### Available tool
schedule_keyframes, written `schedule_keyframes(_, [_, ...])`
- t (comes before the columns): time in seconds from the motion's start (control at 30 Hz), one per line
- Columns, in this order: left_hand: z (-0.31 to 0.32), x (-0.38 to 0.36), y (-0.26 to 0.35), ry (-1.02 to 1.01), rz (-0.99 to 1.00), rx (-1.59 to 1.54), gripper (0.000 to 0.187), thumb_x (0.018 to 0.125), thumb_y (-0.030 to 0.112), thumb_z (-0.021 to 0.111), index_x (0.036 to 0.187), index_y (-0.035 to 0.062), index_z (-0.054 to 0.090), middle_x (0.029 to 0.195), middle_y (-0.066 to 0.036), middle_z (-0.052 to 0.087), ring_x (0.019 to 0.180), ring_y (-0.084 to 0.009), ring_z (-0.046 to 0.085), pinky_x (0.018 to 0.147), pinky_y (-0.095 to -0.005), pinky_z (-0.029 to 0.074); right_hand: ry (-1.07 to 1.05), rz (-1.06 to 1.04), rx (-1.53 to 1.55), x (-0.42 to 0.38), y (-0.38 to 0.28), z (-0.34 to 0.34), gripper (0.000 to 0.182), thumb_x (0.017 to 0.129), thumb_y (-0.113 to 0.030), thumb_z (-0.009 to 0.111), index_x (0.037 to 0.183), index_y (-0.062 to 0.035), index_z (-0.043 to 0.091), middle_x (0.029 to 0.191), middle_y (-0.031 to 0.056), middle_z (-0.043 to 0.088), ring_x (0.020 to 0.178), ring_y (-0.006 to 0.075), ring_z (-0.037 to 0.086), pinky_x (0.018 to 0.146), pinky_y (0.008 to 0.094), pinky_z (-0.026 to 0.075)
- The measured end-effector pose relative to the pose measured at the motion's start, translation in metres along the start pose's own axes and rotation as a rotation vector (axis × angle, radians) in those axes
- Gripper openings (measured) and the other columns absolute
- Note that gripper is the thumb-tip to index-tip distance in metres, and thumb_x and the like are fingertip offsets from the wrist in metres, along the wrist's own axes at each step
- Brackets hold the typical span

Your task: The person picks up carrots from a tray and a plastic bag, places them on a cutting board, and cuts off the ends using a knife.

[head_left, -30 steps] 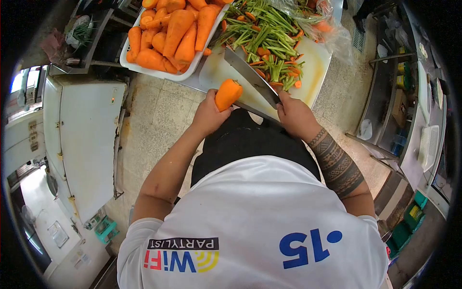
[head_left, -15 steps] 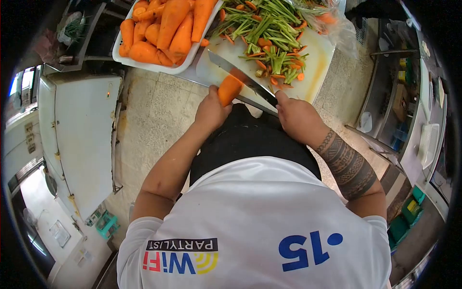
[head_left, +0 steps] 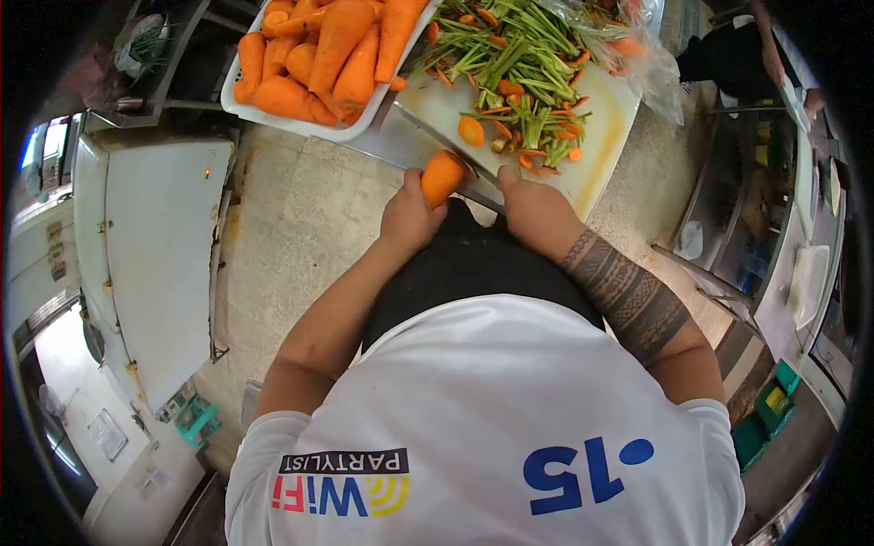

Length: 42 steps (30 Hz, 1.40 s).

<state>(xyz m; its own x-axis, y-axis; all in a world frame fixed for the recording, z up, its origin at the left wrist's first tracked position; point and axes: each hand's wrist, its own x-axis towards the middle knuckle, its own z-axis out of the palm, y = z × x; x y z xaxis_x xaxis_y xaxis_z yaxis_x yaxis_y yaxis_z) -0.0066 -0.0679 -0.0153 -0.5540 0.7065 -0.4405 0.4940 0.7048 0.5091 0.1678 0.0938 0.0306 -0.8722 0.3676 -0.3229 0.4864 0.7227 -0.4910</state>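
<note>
My left hand [head_left: 411,217] is closed around a carrot [head_left: 443,176], whose cut end faces the cutting board [head_left: 610,109]. In my right hand [head_left: 537,211] is the handle of a kitchen knife [head_left: 446,141]; its blade lies along the carrot's far side, at the board's near edge. Just past the blade, a round carrot slice [head_left: 471,131] rests on the board. Green stems [head_left: 537,64] and carrot trimmings [head_left: 546,159] are heaped behind it.
A white tub [head_left: 350,132] full of whole carrots [head_left: 332,55] stands at the back left. Behind the board on the right is a clear plastic bag [head_left: 655,73]. Another person [head_left: 737,59] is at the upper right. A white cabinet [head_left: 164,264] stands to the left.
A round slice has come off the carrot and now lies on the board. The knife and right hand have shifted slightly left. Part of another person has appeared at the upper right.
</note>
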Motion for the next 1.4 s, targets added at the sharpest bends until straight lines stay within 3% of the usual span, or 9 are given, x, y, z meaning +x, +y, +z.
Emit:
schedule_keyframes(0.17, [-0.006,-0.007,-0.014,0.094,0.135,-0.265,0.071,0.084,0.03,0.085,0.137,0.0001,0.047,0.122,-0.027,0.069,0.114,-0.0452,0.068,0.097,-0.0493,0.054,0.217,-0.004,0.061,0.003,0.034,0.001,0.022,0.098,-0.012,0.053,0.114,0.0013,0.052,0.082,0.0277,0.07,0.077,0.0471,0.07,0.069,0.0575,0.055])
schedule_keyframes(0.3, [-0.06,-0.007,0.0,0.198,0.176,-0.371,0.073,0.082,0.033,0.088,0.135,0.0005,0.051,0.122,-0.024,0.07,0.113,-0.0421,0.069,0.097,-0.0473,0.054,0.152,0.122,0.016,0.007,0.04,-0.013,0.023,0.1,-0.015,0.052,0.117,0.0016,0.052,0.084,0.0289,0.07,0.081,0.0482,0.07,0.073,0.0587,0.054])
schedule_keyframes(0.47, [-0.163,0.033,0.007,0.563,0.196,-0.124,0.078,0.081,0.032,0.088,0.141,-0.0019,0.05,0.121,-0.026,0.071,0.113,-0.0433,0.069,0.095,-0.0471,0.055,0.146,0.221,0.024,0.005,0.024,-0.01,0.021,0.099,-0.014,0.057,0.111,0.0001,0.049,0.08,0.0296,0.067,0.078,0.0511,0.066,0.07,0.061,0.051])
schedule_keyframes(0.67, [-0.268,0.096,0.018,0.608,0.107,-0.097,0.075,0.091,0.042,0.079,0.145,0.0,0.049,0.136,-0.025,0.063,0.127,-0.04,0.061,0.105,-0.0488,0.05,0.116,0.278,-0.031,0.007,0.009,-0.02,0.022,0.099,-0.015,0.055,0.116,-0.0016,0.054,0.084,0.0277,0.071,0.081,0.0468,0.071,0.071,0.0585,0.055])
schedule_keyframes(0.93, [-0.218,0.157,-0.023,0.637,0.286,0.241,0.076,0.095,0.039,0.072,0.154,0.0016,0.043,0.158,-0.031,0.039,0.146,-0.0478,0.039,0.121,-0.0543,0.033,0.176,0.296,-0.063,0.006,0.006,-0.012,0.018,0.097,-0.012,0.051,0.111,-0.0024,0.056,0.081,0.0235,0.071,0.078,0.0438,0.072,0.07,0.0559,0.056])
schedule_keyframes(1.03, [-0.234,0.154,-0.003,0.787,0.398,0.228,0.07,0.095,0.034,0.072,0.152,0.003,0.046,0.157,-0.03,0.042,0.148,-0.0466,0.037,0.122,-0.0552,0.03,0.18,0.296,-0.057,0.004,0.006,-0.013,0.018,0.096,-0.012,0.052,0.111,-0.0026,0.056,0.079,0.0222,0.071,0.076,0.0432,0.071,0.068,0.0557,0.056])
schedule_keyframes(1.13, [-0.255,0.162,0.047,0.725,0.645,0.17,0.057,0.095,0.028,0.072,0.144,0.0023,0.055,0.151,-0.028,0.05,0.143,-0.0442,0.044,0.119,-0.0521,0.036,0.204,0.288,-0.049,0.002,0.003,-0.018,0.017,0.095,-0.011,0.053,0.11,-0.003,0.056,0.075,0.0204,0.07,0.072,0.0426,0.071,0.065,0.0549,0.055])
schedule_keyframes(1.3, [-0.212,0.207,0.169,0.326,1.013,-0.148,0.033,0.097,0.021,0.069,0.121,-0.0013,0.07,0.117,-0.017,0.072,0.109,-0.0321,0.07,0.1,-0.0414,0.053,0.188,0.297,-0.095,0.007,0.007,-0.011,0.017,0.092,-0.009,0.056,0.109,-0.0034,0.057,0.074,0.0184,0.07,0.07,0.0407,0.071,0.062,0.0531,0.055])
schedule_keyframes(1.4, [-0.162,0.222,0.246,0.103,1.047,-0.103,0.026,0.097,0.017,0.061,0.11,-0.0012,0.074,0.108,-0.021,0.074,0.106,-0.0384,0.07,0.093,-0.0457,0.055,0.19,0.303,-0.09,0.007,0.004,-0.011,0.017,0.092,-0.009,0.057,0.107,-0.0035,0.057,0.074,0.0176,0.07,0.07,0.0397,0.072,0.061,0.053,0.055])
